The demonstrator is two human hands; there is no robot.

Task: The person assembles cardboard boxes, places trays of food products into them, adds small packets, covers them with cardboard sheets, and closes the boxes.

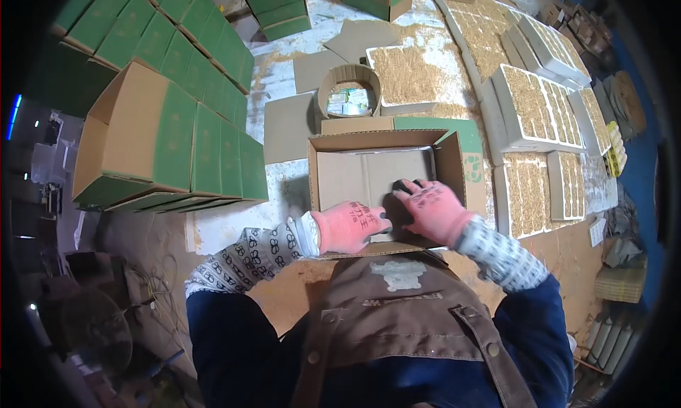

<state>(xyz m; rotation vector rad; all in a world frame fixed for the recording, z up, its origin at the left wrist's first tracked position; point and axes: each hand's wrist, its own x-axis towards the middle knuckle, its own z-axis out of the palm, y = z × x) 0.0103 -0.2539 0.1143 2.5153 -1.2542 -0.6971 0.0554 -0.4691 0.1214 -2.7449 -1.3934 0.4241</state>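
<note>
An open cardboard box [457,167] stands in front of my apron, with a flat cardboard layer [355,174] inside it. My left hand [352,227], in a pink glove with dark fingertips, reaches over the front left of the box, its fingers stretched to the right against the inside. Beside it, my right hand [434,209] wears a matching glove and presses on the layer with fingers spread. Neither hand shows anything held, though the undersides of the fingers are hidden. A strip of pale plastic shows along the layer's far edge.
Green and brown cartons [177,138] are stacked at left. Behind the box stand a round cardboard tub [326,92] with small packets and a white foam tray [404,78] of brown granular material. More filled foam trays [528,113] line the right. Loose cardboard sheets [287,128] lie on the table.
</note>
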